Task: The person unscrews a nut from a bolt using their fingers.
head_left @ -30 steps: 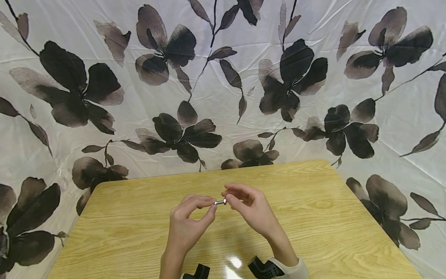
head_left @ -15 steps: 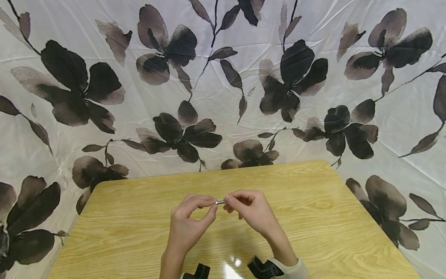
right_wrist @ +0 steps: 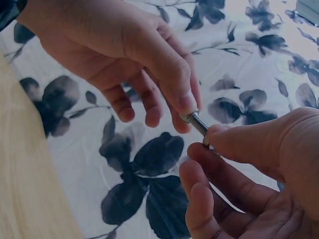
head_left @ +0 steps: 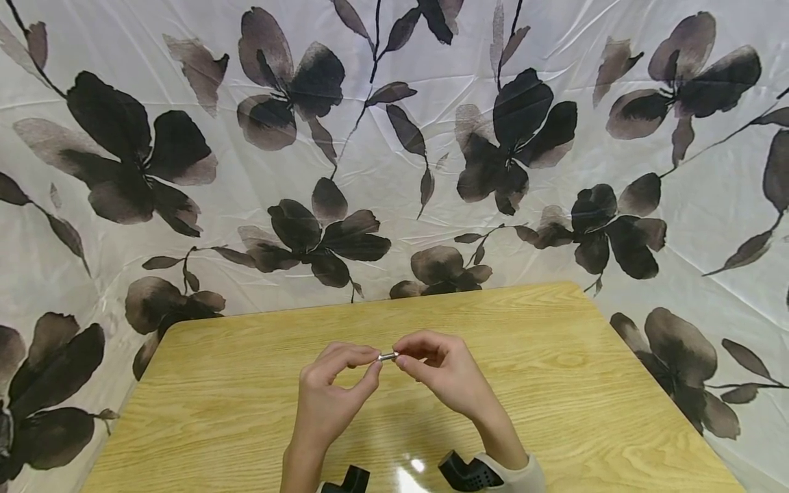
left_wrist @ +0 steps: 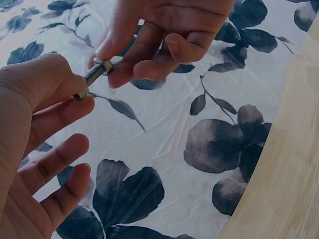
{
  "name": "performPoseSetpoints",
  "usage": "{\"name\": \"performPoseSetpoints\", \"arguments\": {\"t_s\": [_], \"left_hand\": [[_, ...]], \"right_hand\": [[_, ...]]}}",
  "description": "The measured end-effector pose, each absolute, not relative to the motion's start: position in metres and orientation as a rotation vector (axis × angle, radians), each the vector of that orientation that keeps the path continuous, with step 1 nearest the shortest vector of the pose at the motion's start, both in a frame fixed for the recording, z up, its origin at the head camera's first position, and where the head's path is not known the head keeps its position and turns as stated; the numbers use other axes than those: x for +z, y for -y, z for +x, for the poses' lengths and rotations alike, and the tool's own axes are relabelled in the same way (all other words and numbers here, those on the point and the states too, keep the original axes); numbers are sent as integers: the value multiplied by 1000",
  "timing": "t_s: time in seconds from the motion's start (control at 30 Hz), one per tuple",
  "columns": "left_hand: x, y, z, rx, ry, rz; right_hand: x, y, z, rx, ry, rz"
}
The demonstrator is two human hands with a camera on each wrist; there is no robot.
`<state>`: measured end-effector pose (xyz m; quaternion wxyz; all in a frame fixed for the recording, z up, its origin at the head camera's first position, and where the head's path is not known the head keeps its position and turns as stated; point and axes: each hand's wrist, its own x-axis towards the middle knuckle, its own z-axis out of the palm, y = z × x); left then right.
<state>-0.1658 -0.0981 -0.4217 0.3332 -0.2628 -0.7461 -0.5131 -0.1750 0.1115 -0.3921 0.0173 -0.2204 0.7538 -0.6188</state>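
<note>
Held up between both hands is a small silver bolt (head_left: 387,357), its threaded shank (left_wrist: 93,74) bare in the middle. My left hand (head_left: 335,383) pinches one end between thumb and index finger; its other fingers are spread in the left wrist view. On the opposite end sits a hexagonal piece (left_wrist: 103,65), and the thumb and index finger of my right hand (head_left: 446,373) pinch there. I cannot tell whether that piece is a nut or the bolt's head. In the right wrist view, my left hand (right_wrist: 129,55) comes from the upper left and my right hand (right_wrist: 259,164) from the lower right.
Below the hands spreads a yellow wood-grain table (head_left: 234,397). A white cloth with dark flowers (head_left: 419,185) hangs behind it and along its sides. Black devices (head_left: 468,472) are strapped on the wrists, and a light-coloured sleeve (head_left: 530,476) shows on the right arm.
My right fingers have closed in from a looser position and shifted their grip around the bolt's right end. My left hand keeps its pinch, almost unmoved.
</note>
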Motion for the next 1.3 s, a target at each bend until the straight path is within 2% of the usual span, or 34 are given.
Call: {"name": "performPoseSetpoints", "arguments": {"t_s": [0.9, 1.3], "left_hand": [[-421, 97, -166, -1371, 1926, -675], [-422, 97, -166, -1367, 1919, -667]], "right_hand": [[-393, -111, -176, -2110, -2208, -837], [-393, -111, -178, -1909, -2340, -560]]}}
